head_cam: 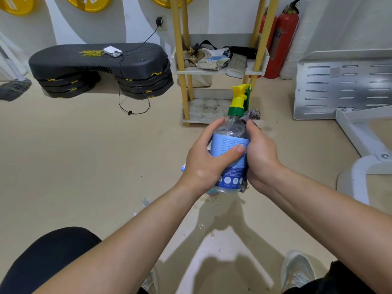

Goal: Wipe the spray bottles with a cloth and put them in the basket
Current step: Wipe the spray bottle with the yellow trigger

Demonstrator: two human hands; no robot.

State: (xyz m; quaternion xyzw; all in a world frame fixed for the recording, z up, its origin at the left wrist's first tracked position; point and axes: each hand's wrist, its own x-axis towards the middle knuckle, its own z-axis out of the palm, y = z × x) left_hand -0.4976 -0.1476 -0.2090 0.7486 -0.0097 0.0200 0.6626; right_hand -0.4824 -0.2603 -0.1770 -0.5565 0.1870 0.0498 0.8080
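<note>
Standing tilted slightly to the right in mid-air above the floor (84, 155), the spray bottle (230, 143) is clear plastic with a green collar and a yellow trigger head. The left hand (203, 164) has a closed grip on it, thumb laid across the blue label and fingers curled round the far left side. The right hand's (262, 153) grip is also closed, wrapped on a grey cloth (253, 114) that it presses against the bottle's right side; frayed cloth shows above the hand by the neck and below it near the base.

The label carries small white print and a row of round icons, too fine to read. Water drops (201, 226) lie on the floor under the arms.

Open floor spreads wide to the left. Just behind the bottle stands a yellow-posted shelf rack (220, 70); a white metal frame (343, 85) closes the right side. A black step platform (99, 60) with yellow lettering I cannot make out sits well apart at the back left.
</note>
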